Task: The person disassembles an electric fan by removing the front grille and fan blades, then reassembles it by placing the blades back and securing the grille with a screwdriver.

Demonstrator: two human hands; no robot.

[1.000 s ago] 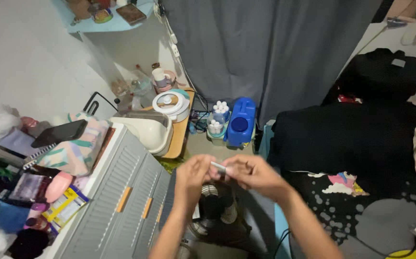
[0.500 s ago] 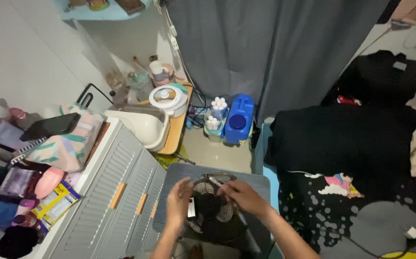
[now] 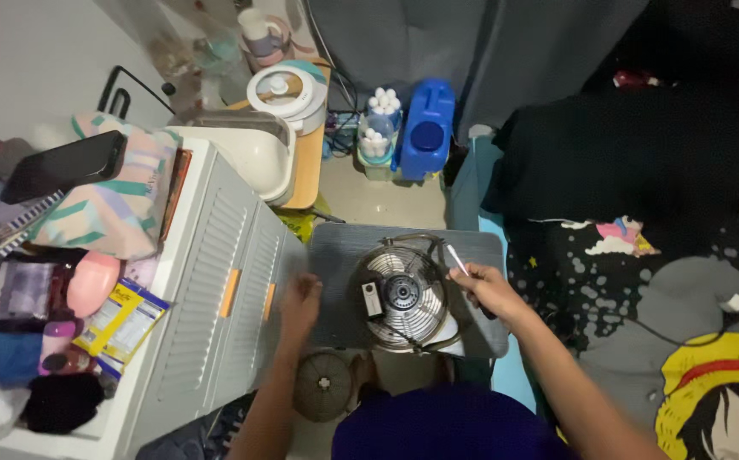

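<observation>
White drawer cabinet (image 3: 216, 315) on the left, grey board (image 3: 335, 255) beside it carrying my small metal fan (image 3: 403, 298), my left hand (image 3: 301, 302) loosely curled on the board's left edge, my right hand (image 3: 488, 290) gripping a thin white stick (image 3: 456, 258) by the fan's right rim.

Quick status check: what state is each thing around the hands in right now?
Small fan: lying face up on the grey board, its grille on.
Loose round grille: flat on the floor, apart from the fan.
White stick-like tool: pinched in the right hand, tip up.
Left hand: empty, resting at the board's left edge.
Drawer cabinet: drawers shut.
</observation>
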